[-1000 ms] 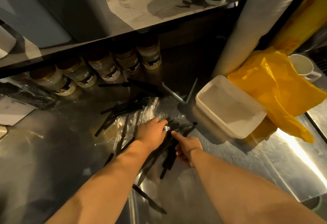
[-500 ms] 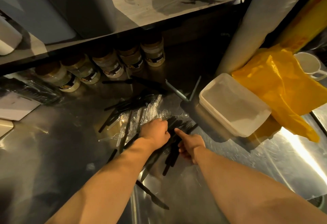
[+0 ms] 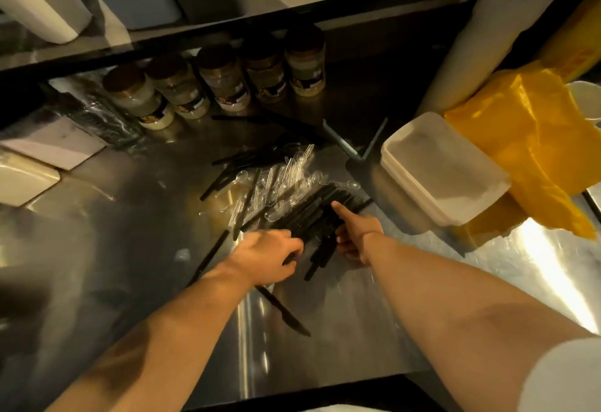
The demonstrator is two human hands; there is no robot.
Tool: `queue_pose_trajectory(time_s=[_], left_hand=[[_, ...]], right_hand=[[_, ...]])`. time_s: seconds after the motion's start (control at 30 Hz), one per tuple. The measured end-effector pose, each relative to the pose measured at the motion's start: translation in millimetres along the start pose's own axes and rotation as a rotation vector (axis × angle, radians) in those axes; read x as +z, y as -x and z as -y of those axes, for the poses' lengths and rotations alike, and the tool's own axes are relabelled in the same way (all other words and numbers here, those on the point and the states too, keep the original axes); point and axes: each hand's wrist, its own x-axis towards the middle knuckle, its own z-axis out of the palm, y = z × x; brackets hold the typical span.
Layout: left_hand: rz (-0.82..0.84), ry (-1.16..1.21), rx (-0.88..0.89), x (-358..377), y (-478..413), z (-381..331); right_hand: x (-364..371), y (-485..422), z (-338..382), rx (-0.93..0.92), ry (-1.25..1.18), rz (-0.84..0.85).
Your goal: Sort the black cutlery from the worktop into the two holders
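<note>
A pile of black cutlery [image 3: 312,216] lies mixed with clear plastic cutlery [image 3: 279,177] in the middle of the steel worktop [image 3: 130,249]. My left hand [image 3: 266,257] grips the near ends of a gathered black bundle, fingers curled round the handles. My right hand [image 3: 356,232] holds the same bundle from the right, thumb stretched along its top and fingers curled beneath. A single black knife [image 3: 283,312] lies apart, close to me. More black pieces [image 3: 227,174] fan out to the left of the pile. No holder is plainly recognisable.
A white rectangular tray [image 3: 445,171] sits right of the pile, beside a yellow plastic bag [image 3: 533,151] and a white cup [image 3: 585,99]. Several jars [image 3: 224,86] stand under the shelf at the back. A white roll [image 3: 481,27] leans at the right.
My left hand slid back toward me, from the far part of the pile to the bundle's near ends. The black pieces are now drawn together between both hands.
</note>
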Motion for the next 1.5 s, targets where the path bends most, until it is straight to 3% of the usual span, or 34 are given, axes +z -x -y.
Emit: queue_pose_trajectory(time_s=[0.3,0.5,0.83,1.13,1.33,1.5], left_hand=[[0.216,-0.238,0.057,26.9,39.8,4.6],[0.175,-0.451,0.117,46.8,45.1,6.2],[0.177,-0.493,0.016,53.0,38.7,-7.8],[0.170,-0.343,0.015,34.5,30.7,-3.0],[-0.150,0.068,-0.189,-6.5,7.7,-7.3],[-0.153,0.160,-0.356,-14.0,-32.0,-25.1]], right_hand=[[-1.7,3.5,-3.6,-0.008,0.037,0.033],[-3.4,1.2,-5.3,-0.018,0.053,0.036],[-2.9,-3.7,-5.5,-0.012,0.076,0.038],[-5.0,-3.4,-6.4,-0.021,0.078,0.056],[-3.3,-3.0,-4.0,-0.002,0.055,0.028],[-1.8,-8.2,-3.3,0.033,0.039,-0.003]])
